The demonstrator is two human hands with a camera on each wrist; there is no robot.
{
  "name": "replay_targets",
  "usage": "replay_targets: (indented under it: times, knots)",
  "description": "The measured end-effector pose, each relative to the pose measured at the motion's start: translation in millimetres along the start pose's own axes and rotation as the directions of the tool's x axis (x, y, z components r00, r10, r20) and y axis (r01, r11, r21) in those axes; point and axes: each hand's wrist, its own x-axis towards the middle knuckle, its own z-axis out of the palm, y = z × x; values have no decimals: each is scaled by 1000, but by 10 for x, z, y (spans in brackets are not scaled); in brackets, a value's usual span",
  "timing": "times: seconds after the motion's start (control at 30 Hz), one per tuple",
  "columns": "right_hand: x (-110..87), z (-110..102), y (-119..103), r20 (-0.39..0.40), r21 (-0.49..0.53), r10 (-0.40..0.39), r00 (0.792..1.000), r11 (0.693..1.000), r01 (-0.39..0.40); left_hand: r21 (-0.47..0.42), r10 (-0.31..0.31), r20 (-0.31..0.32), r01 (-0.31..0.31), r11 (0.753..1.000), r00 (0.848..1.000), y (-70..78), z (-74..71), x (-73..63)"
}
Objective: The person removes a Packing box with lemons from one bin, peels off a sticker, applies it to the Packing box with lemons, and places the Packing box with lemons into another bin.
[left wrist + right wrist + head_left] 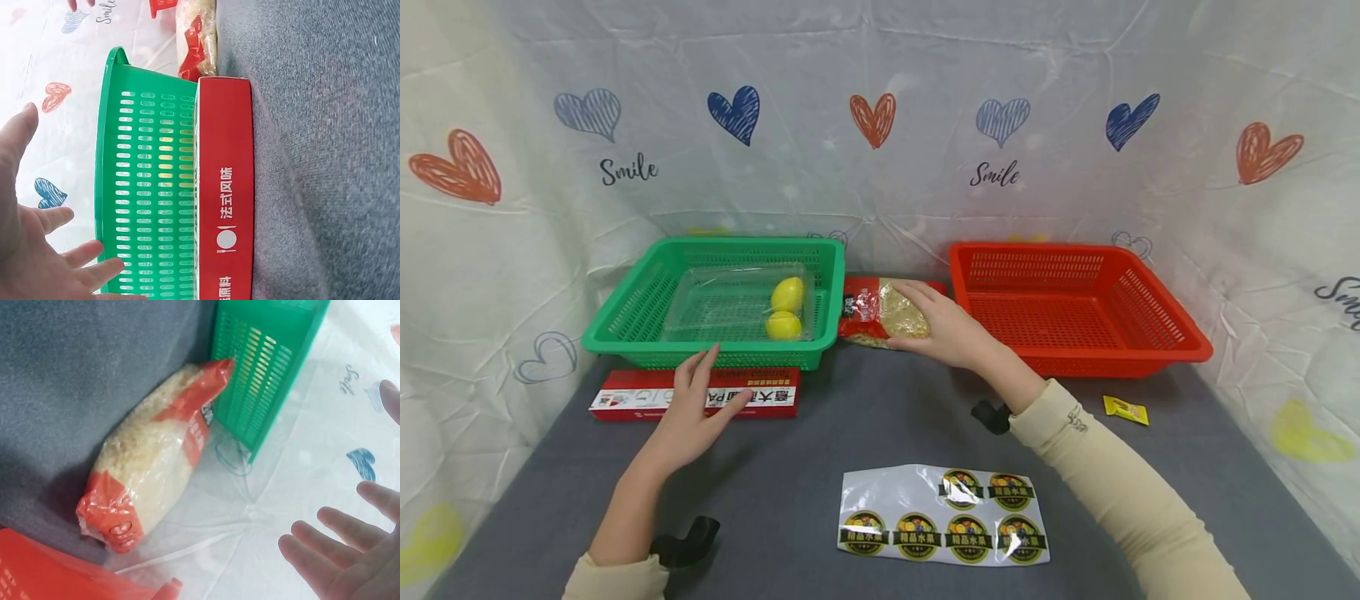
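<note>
My left hand (692,421) hovers with spread fingers over a red-and-white box (625,400), which lies against the front of the green basket (647,343). In the left wrist view those fingers hold nothing. Inside the basket are a clear plastic container (722,300) and two lemon-like yellow fruits (787,295). My right hand (955,329) reaches above a red-and-clear plastic bag (861,307) filled with pale yellowish contents, between the two baskets. The right wrist view shows this bag (150,456) apart from the extended fingers. The hand partly hides the bag in the head view.
A red basket (1075,364) stands at the back right, with no items visible inside. In front of it lies a small yellow packet (1125,409). A white sheet (887,492) of several round fruit stickers lies near the front. Behind the baskets hangs a heart-patterned cloth (925,200).
</note>
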Motion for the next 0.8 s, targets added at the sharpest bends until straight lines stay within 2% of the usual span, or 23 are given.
replay_targets:
  times: [0.3,0.53,0.7,0.8]
  knots:
    - [87,59,-17,-12,-15,-48,999,999,48,-36,-19,-7,19,999,1000,-52,44,6]
    - [137,108,-41,-27,-18,-64,998,998,64,-112,-31,-1,31,993,1000,-59,67,28]
    - [169,143,-70,-27,-9,-66,997,998,66,-192,-75,12,76,978,997,-39,81,49]
    - [193,164,-93,-19,-3,-64,998,998,64,-261,-109,23,111,959,994,-33,91,72]
